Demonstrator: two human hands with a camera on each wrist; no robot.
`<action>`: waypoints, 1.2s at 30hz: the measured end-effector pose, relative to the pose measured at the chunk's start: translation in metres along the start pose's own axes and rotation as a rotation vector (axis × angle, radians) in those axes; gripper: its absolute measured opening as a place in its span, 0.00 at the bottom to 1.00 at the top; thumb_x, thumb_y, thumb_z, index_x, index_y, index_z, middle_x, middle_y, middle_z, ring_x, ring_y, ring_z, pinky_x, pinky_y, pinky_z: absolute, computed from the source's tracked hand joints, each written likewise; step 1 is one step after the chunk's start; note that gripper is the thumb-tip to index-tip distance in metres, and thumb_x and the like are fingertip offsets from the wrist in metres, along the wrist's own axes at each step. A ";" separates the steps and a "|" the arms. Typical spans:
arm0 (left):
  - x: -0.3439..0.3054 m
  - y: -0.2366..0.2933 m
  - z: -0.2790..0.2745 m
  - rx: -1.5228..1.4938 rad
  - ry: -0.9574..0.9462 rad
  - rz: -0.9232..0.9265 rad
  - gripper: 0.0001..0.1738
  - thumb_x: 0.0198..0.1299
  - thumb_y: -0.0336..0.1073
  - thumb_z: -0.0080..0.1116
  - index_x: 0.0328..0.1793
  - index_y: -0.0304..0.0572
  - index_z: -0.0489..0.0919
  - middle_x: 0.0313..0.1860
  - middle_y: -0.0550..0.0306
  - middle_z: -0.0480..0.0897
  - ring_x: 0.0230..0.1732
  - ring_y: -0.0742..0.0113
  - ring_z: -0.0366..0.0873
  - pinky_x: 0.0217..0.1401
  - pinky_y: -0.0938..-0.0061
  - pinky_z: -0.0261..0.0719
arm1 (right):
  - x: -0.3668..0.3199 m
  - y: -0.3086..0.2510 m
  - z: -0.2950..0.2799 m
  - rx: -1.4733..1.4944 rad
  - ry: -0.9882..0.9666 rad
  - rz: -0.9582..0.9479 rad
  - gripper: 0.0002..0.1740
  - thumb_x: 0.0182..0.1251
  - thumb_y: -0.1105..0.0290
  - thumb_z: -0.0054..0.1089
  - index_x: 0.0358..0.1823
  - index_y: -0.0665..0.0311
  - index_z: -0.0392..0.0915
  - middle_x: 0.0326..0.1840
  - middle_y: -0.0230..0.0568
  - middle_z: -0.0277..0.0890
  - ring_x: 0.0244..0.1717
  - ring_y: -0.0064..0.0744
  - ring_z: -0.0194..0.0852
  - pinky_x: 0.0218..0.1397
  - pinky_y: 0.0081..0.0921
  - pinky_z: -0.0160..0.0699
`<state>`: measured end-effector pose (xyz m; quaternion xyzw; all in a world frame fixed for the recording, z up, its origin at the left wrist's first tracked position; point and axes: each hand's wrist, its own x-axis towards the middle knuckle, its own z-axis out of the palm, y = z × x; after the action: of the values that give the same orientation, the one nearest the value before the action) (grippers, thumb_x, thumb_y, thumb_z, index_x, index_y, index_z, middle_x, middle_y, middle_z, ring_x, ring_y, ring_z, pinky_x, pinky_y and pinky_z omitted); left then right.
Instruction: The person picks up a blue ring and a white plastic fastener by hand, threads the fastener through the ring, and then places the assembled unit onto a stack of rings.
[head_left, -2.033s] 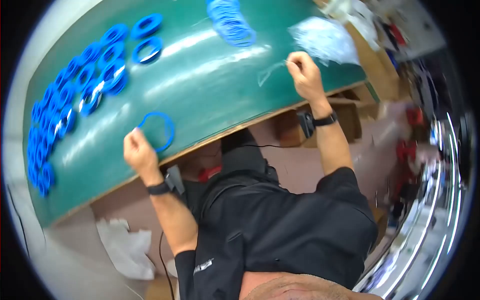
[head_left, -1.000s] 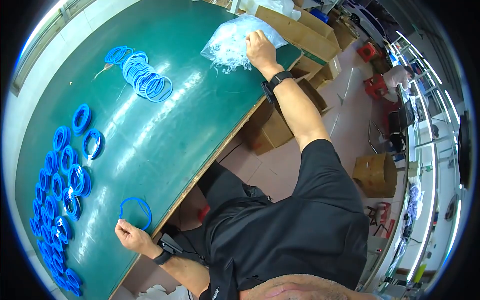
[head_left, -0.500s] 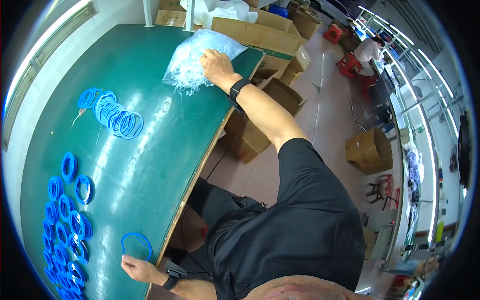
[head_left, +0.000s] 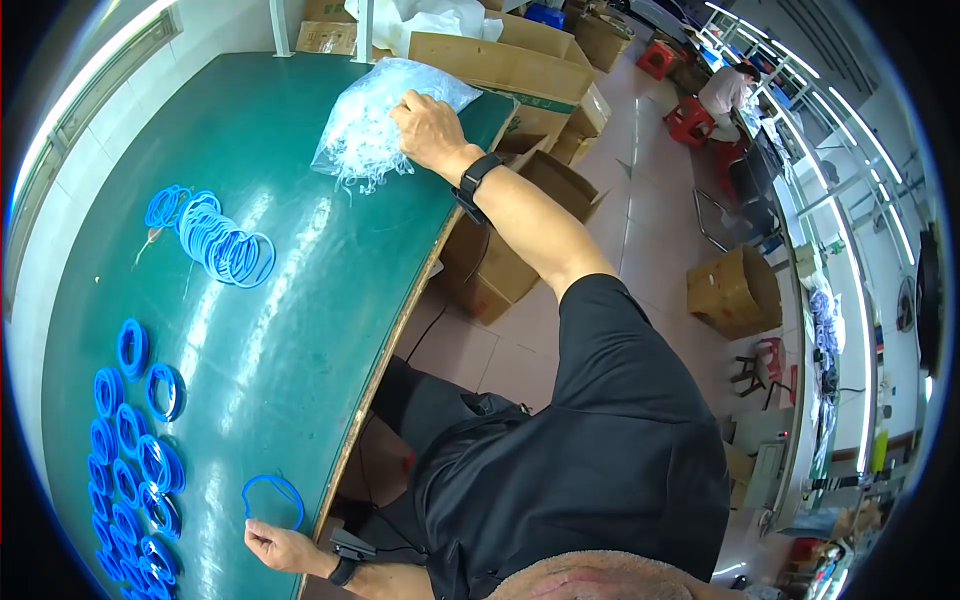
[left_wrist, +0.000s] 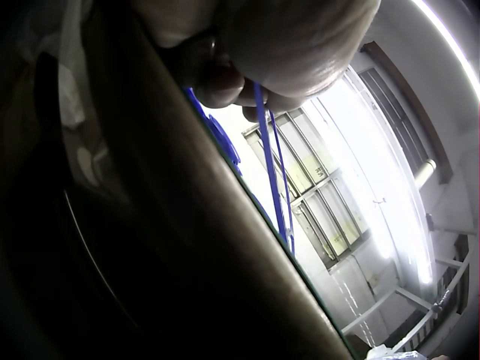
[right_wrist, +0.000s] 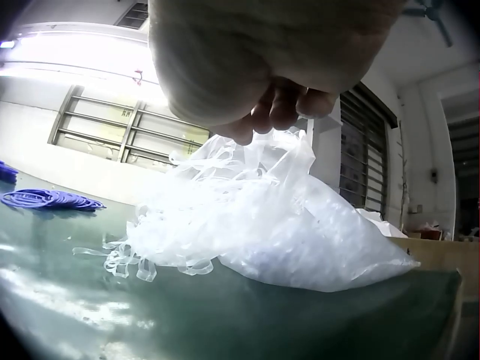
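Observation:
In the head view my left hand (head_left: pixel 278 546) pinches a thin blue loop (head_left: pixel 298 497) that stands over the table's near edge. Two blue strands (left_wrist: pixel 271 165) run down from the curled fingers of my left hand (left_wrist: pixel 292 45) in the left wrist view. My right hand (head_left: pixel 430 128) is at a clear bag (head_left: pixel 452 94) of thin transparent plastic strips (head_left: pixel 365 155) at the table's far end. Seen from the right wrist, the strips (right_wrist: pixel 187 217) rise to the curled fingertips of my right hand (right_wrist: pixel 270 67), which pinch at them; the palm hides the exact grip.
Many blue coils (head_left: pixel 132 350) lie in rows on the green table (head_left: pixel 290 360) at the left. Farther up is an overlapping row of blue rings (head_left: pixel 222 245). Cardboard boxes (head_left: pixel 500 65) stand beyond the table end and beside it (head_left: pixel 492 268). Another person (head_left: pixel 722 92) sits in the background.
My right hand, earlier holding a clear strip over the table, has moved to the bag and stays there. The left hand keeps the blue loop. The head view has turned to the right.

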<state>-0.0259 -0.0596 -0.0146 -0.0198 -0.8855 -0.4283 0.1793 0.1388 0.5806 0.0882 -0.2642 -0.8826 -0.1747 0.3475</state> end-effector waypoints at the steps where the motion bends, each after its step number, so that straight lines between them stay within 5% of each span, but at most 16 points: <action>1: 0.000 -0.001 0.001 -0.001 0.000 0.001 0.24 0.87 0.50 0.59 0.53 0.31 0.88 0.39 0.51 0.89 0.38 0.60 0.80 0.45 0.64 0.81 | 0.001 0.001 -0.002 0.004 0.005 0.013 0.09 0.66 0.74 0.63 0.43 0.59 0.89 0.46 0.42 0.81 0.49 0.47 0.88 0.50 0.46 0.90; 3: 0.001 -0.003 0.001 0.000 0.000 0.005 0.24 0.87 0.50 0.59 0.53 0.31 0.88 0.39 0.51 0.88 0.37 0.61 0.80 0.44 0.65 0.81 | 0.000 0.000 -0.005 0.014 0.015 0.041 0.13 0.67 0.74 0.62 0.49 0.58 0.90 0.47 0.43 0.82 0.50 0.48 0.88 0.50 0.46 0.90; 8: 0.003 -0.015 0.008 -0.037 0.013 0.032 0.23 0.87 0.49 0.60 0.52 0.32 0.88 0.37 0.54 0.86 0.35 0.65 0.76 0.41 0.66 0.79 | 0.002 0.000 -0.011 0.094 0.065 0.063 0.10 0.65 0.74 0.61 0.45 0.61 0.86 0.47 0.46 0.84 0.50 0.53 0.88 0.50 0.49 0.89; 10: 0.003 -0.020 0.008 -0.070 0.040 0.066 0.22 0.86 0.48 0.60 0.51 0.32 0.87 0.35 0.57 0.85 0.34 0.68 0.75 0.40 0.68 0.77 | 0.001 0.004 -0.010 0.103 0.076 0.083 0.20 0.70 0.74 0.57 0.61 0.56 0.86 0.54 0.47 0.85 0.53 0.54 0.88 0.55 0.46 0.90; 22: -0.001 -0.009 0.008 -0.123 0.013 0.051 0.19 0.86 0.45 0.60 0.50 0.33 0.86 0.32 0.65 0.78 0.33 0.73 0.70 0.37 0.71 0.74 | -0.005 0.003 -0.020 0.185 0.167 0.155 0.16 0.76 0.69 0.63 0.62 0.59 0.86 0.52 0.46 0.86 0.53 0.54 0.86 0.58 0.44 0.88; 30: -0.009 0.001 0.008 -0.147 0.013 0.049 0.12 0.84 0.39 0.65 0.52 0.35 0.87 0.35 0.63 0.81 0.37 0.75 0.74 0.41 0.73 0.78 | -0.027 -0.121 -0.041 0.644 0.045 -0.004 0.16 0.74 0.75 0.68 0.61 0.61 0.88 0.46 0.43 0.85 0.40 0.38 0.86 0.45 0.34 0.86; 33: -0.009 0.011 0.004 -0.154 0.005 0.003 0.12 0.83 0.38 0.65 0.49 0.35 0.86 0.31 0.61 0.80 0.33 0.73 0.74 0.36 0.71 0.76 | -0.043 -0.200 -0.055 0.868 -0.160 -0.082 0.17 0.74 0.76 0.70 0.62 0.61 0.88 0.48 0.43 0.85 0.42 0.38 0.87 0.44 0.33 0.86; 36: -0.009 0.014 0.006 -0.201 0.058 0.004 0.13 0.84 0.39 0.64 0.48 0.35 0.86 0.32 0.69 0.78 0.34 0.80 0.69 0.35 0.77 0.71 | -0.060 -0.271 -0.070 1.076 -0.317 -0.293 0.18 0.71 0.78 0.72 0.62 0.61 0.88 0.51 0.44 0.86 0.45 0.40 0.88 0.45 0.34 0.87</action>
<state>-0.0163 -0.0450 -0.0110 -0.0271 -0.8324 -0.5148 0.2031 0.0529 0.3086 0.0608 0.0518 -0.9159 0.2939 0.2686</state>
